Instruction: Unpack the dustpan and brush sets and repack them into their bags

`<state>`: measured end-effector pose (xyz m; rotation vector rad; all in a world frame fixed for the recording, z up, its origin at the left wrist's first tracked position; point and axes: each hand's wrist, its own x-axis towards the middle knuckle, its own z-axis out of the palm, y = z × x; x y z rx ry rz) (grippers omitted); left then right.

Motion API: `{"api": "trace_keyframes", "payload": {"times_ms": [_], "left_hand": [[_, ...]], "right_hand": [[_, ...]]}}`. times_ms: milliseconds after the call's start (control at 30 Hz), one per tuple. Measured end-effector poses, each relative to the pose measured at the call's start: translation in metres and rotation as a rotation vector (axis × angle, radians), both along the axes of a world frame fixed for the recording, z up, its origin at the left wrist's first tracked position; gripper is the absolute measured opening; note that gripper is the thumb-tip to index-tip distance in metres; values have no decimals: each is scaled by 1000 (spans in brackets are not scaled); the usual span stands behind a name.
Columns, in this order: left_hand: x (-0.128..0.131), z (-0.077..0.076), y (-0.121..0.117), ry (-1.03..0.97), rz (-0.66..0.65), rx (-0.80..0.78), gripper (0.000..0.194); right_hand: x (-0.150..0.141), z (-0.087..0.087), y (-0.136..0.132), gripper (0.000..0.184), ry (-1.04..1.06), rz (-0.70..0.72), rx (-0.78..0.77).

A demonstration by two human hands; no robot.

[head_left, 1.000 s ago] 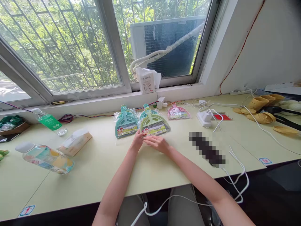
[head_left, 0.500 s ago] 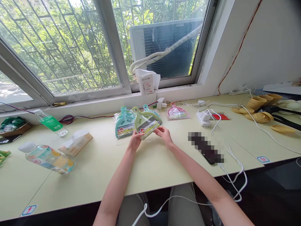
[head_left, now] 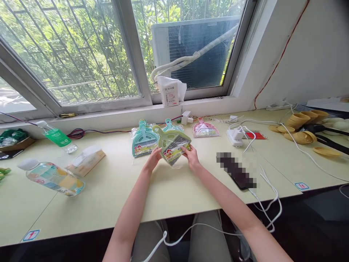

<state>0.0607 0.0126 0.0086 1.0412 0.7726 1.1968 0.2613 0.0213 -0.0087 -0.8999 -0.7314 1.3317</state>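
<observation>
Between my two hands is a green dustpan-and-brush set [head_left: 173, 143] in clear wrapping, tilted, with its handle up and to the left. My left hand [head_left: 154, 159] grips its left lower edge. My right hand [head_left: 191, 155] has closed on its right edge, thumb over the label. Behind and to the left lie stacked teal dustpan sets [head_left: 144, 140] in plastic. Another teal set [head_left: 171, 125] is partly hidden behind the green one. A pink dustpan set [head_left: 204, 129] lies apart on the right.
On the table [head_left: 109, 196], a large bottle [head_left: 54, 177], a tissue pack [head_left: 87, 162] and a green-labelled bottle [head_left: 58, 138] stand or lie left. A phone [head_left: 237, 171] with white cables, a white plug adapter [head_left: 235, 138] and tan cups [head_left: 297, 122] are right. A paper packet [head_left: 171, 92] stands on the sill.
The green dustpan set has turned and shifted slightly right and down, away from the teal stack. Both hands have moved with it, still holding its edges. The view has shifted slightly.
</observation>
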Motion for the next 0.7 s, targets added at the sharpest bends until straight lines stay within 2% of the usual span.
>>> {"api": "trace_keyframes", "payload": {"times_ms": [67,200,333,433,500,567,633,700], "left_hand": [[-2,1,3,53,37,-11,45],[-2,-2,10,67,236,-62,54],[-4,-5,16,38,396,-41,48],[-21,-3,21,-33,589,-11,44],[-45,0,21,-69,770,10,47],[-77,1,17,-29,1079,-13,53],[-108,1,8,145,1388,-54,55],[-129,0,-3,398,1576,-113,49]], "right_hand": [[2,-2,3,43,-5,-3,-28],[8,0,10,41,-47,3,-63],[11,10,10,43,-91,53,-16],[14,18,6,45,-155,107,34],[20,20,6,45,-183,125,44],[28,20,10,44,-160,100,37],[36,17,15,43,-101,49,18],[42,12,21,41,-42,5,-11]]}}
